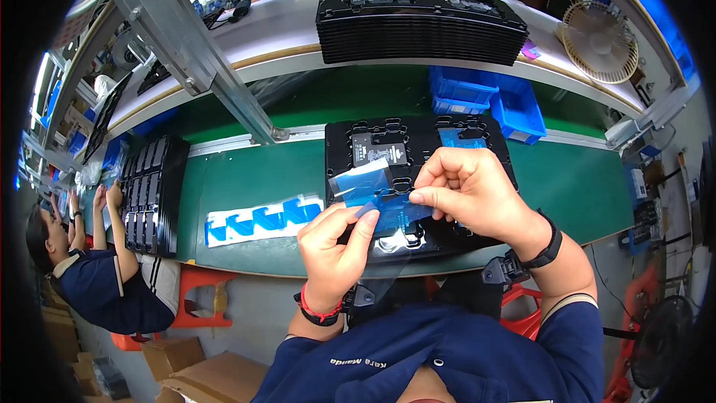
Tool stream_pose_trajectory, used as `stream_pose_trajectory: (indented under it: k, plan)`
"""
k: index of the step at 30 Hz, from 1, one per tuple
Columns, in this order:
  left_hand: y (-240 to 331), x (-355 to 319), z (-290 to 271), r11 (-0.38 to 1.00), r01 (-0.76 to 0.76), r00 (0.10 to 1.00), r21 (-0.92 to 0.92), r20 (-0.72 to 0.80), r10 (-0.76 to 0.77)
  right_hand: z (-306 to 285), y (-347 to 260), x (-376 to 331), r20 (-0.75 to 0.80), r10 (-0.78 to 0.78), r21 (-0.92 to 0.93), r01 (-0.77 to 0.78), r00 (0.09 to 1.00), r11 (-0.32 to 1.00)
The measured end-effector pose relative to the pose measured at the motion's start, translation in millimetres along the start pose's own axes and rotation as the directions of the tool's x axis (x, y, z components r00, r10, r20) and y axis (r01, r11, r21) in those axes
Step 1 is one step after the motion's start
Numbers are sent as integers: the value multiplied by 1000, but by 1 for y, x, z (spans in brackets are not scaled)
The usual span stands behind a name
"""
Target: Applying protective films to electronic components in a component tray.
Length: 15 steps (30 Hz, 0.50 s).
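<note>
Above the black tray [339,134], a see-through blue film [364,183] is stretched between my hands. My left hand [334,246] pinches its lower left part between thumb and forefinger. At its right end, my right hand [473,190] pinches the edge with thumb and fingertips. A dark flat battery-like piece [380,152] with a printed label lies in the tray's upper left pocket. Another piece, covered in blue film [461,136], sits in the upper right pocket. My hands hide much of the tray's lower half. To the left lies a white sheet with blue cut-out stickers [262,222].
On the shelf ahead stands a tall stack of black trays [421,26]. Blue bins [517,108] are under it, and a round fan [599,41] is at the right. A metal post [201,52] rises at the left. A co-worker [112,283] sits beside another tray stack [155,194].
</note>
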<state>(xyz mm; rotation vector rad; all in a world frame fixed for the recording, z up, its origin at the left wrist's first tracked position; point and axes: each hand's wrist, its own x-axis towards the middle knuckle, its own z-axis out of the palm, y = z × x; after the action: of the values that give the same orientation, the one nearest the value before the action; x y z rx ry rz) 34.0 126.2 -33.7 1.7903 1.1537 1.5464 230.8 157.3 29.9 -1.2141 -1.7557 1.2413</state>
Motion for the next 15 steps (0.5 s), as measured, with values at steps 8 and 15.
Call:
stream_pose_trajectory:
  k: [8, 15]
  plan:
    - [-18, -14, -10, 889, 202, 947, -411, -149, -284, -7, -5, 48, -91, 147, 25, -146, 985, 989]
    - [-22, -19, -10, 808, 307, 905, -502, -110, -412, -3, 34, 86, -136, 296, 23, -296, 945, 955]
